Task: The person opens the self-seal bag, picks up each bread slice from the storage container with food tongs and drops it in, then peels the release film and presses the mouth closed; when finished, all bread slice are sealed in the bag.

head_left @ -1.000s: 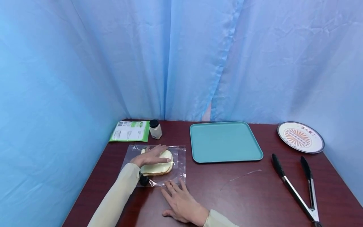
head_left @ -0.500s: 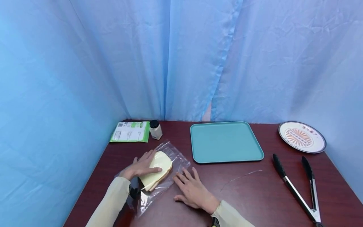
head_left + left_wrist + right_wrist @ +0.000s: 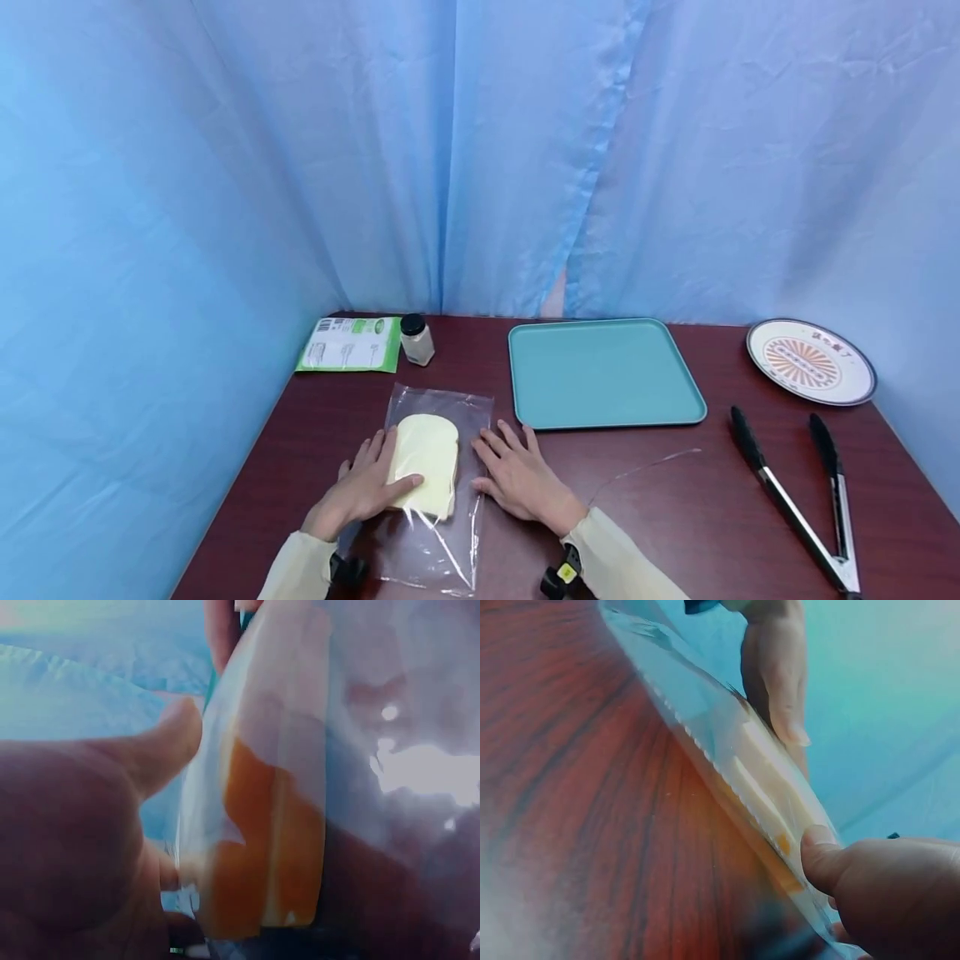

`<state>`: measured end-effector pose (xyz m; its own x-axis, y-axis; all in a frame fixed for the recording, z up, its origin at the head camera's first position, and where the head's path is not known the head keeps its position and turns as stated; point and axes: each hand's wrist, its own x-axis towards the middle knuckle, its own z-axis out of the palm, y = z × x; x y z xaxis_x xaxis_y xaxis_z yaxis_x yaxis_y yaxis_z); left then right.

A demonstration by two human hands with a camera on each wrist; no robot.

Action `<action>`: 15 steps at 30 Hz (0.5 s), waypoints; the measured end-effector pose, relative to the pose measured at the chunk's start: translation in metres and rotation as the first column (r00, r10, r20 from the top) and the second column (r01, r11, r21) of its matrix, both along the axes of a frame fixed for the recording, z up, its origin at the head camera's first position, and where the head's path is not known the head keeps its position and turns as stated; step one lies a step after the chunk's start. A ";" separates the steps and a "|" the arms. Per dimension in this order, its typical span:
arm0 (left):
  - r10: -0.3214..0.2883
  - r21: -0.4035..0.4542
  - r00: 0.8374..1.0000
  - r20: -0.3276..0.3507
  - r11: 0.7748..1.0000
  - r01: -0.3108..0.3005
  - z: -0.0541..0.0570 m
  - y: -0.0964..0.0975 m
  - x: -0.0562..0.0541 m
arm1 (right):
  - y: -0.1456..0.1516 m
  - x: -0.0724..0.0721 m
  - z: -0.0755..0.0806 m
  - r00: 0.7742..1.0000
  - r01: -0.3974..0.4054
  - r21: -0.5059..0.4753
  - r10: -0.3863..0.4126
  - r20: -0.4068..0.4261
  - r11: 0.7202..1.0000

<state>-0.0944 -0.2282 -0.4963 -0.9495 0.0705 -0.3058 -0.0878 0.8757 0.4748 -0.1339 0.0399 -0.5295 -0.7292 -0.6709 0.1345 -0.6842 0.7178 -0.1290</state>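
Stacked slices of bread [image 3: 427, 462] lie inside a clear plastic bag [image 3: 431, 550] on the dark red table. My left hand [image 3: 363, 482] rests on the bag at the left of the bread, its thumb lying across the lower left of the slice and its fingers spread. On the other side, my right hand [image 3: 521, 475] lies flat with extended fingers, its fingertips at the bag's right edge. In the left wrist view the brown-crusted edges of the bread [image 3: 277, 832] show through the film. The right wrist view shows the bag's serrated edge and the thumb of the right hand [image 3: 900, 892] beside it.
A teal tray [image 3: 607, 375] sits right of the bag, with a patterned plate [image 3: 843, 383] and open tongs [image 3: 840, 517] farther right. At the back left are a green-white packet [image 3: 348, 343] and a black-capped jar [image 3: 417, 340]. A thin clear strip [image 3: 652, 465] lies on the table.
The bag with the bread has turned from lying sideways to pointing away from me. My left hand has come nearer me, and the right hand has shifted right and away.
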 end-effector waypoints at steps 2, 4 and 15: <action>0.018 -0.010 1.000 -0.011 1.000 -0.018 -0.001 0.004 0.005 | 0.000 -0.001 0.001 1.000 0.001 -0.007 -0.001 0.002 1.000; 0.030 -0.014 0.999 -0.024 0.999 -0.031 -0.002 0.007 0.008 | -0.001 -0.002 0.001 1.000 0.009 -0.008 -0.008 0.013 1.000; 0.051 -0.020 0.998 -0.044 0.998 -0.052 -0.002 0.007 0.013 | -0.005 -0.001 0.003 0.998 0.032 -0.005 -0.031 0.063 0.999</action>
